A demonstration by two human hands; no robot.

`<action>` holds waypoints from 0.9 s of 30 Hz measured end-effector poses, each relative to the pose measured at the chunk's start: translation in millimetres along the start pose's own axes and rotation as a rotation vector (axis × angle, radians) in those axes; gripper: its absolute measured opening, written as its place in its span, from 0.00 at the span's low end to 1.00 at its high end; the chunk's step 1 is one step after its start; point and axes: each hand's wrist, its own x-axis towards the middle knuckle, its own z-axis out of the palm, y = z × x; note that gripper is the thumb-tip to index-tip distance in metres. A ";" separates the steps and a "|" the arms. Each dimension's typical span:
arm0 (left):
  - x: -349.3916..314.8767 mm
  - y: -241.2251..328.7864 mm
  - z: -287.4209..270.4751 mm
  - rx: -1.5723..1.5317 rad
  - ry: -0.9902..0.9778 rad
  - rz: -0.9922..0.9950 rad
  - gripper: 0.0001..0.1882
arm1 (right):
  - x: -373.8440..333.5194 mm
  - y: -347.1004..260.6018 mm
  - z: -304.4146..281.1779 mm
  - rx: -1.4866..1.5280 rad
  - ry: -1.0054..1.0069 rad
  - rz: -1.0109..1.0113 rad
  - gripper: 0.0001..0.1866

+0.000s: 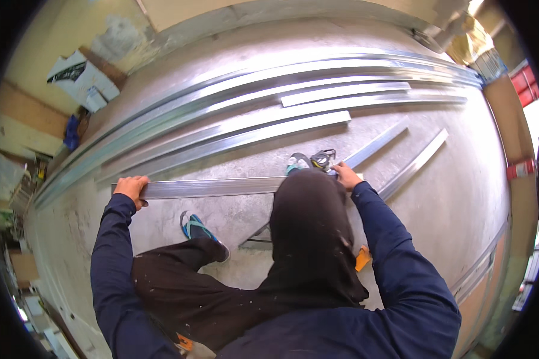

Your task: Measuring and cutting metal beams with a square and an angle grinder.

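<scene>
Metal channel point(215, 188): crosswise before the person, partly hidden by the dark-trousered knee point(308, 215).
Left hand point(132, 190): clasped around the channel's left end.
Right hand point(345, 175): at its right end; cannot tell whether the fingers close on it.
Tape measure point(321, 159): just beside the right hand.
Long metal profiles point(221, 133): farther out, on the concrete floor point(461, 155).

From the view's centre, the left arm point(112, 257) is lying at 8 o'clock, with the left grip point(132, 189) sitting at 9, fingers curling. The right arm point(395, 245) is bending at 4 o'clock, the right grip point(345, 176) resting at 3. The left leg point(185, 275) is pointing towards 7 o'clock.
</scene>
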 end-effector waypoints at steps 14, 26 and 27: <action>49.9 -72.9 221.4 -0.179 -0.069 -0.266 0.32 | 91.1 -114.4 -22.0 -0.245 -0.077 -0.428 0.28; 36.1 -92.9 342.7 -0.124 0.154 -1.108 0.24 | 209.3 -197.3 101.6 -0.280 -0.019 -0.549 0.28; 42.2 -89.4 347.3 -0.077 0.227 -1.102 0.24 | 207.7 -199.9 105.0 -0.308 -0.041 -0.483 0.29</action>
